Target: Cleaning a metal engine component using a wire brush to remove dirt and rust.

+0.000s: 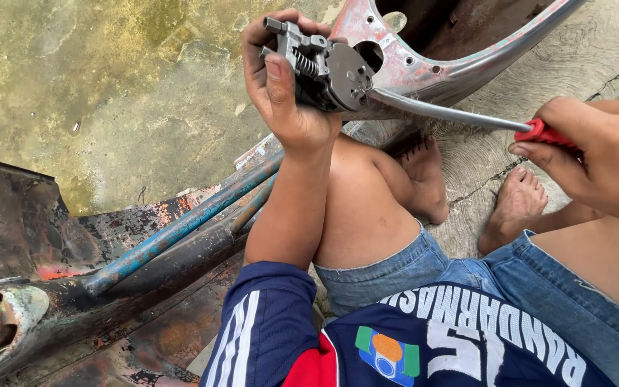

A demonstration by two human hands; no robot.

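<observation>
My left hand (pixel 281 86) grips a grey metal mechanism (pixel 327 68) with a small spring and bolts, held up in front of me. My right hand (pixel 592 154) is closed on the red handle of a screwdriver (pixel 539 131). Its long metal shaft (pixel 438 111) runs left, and the tip meets the mechanism's round plate. Both hands are raised above my bare knees and feet.
A rusty, paint-worn metal frame part (pixel 424 64) with holes lies just behind the mechanism. A blue-painted rusted tube (pixel 180 229) and dark corroded bodywork (pixel 16 222) lie at left. Wet, stained concrete floor (pixel 109 86) stretches beyond. My bare feet (pixel 514 208) rest on cracked concrete.
</observation>
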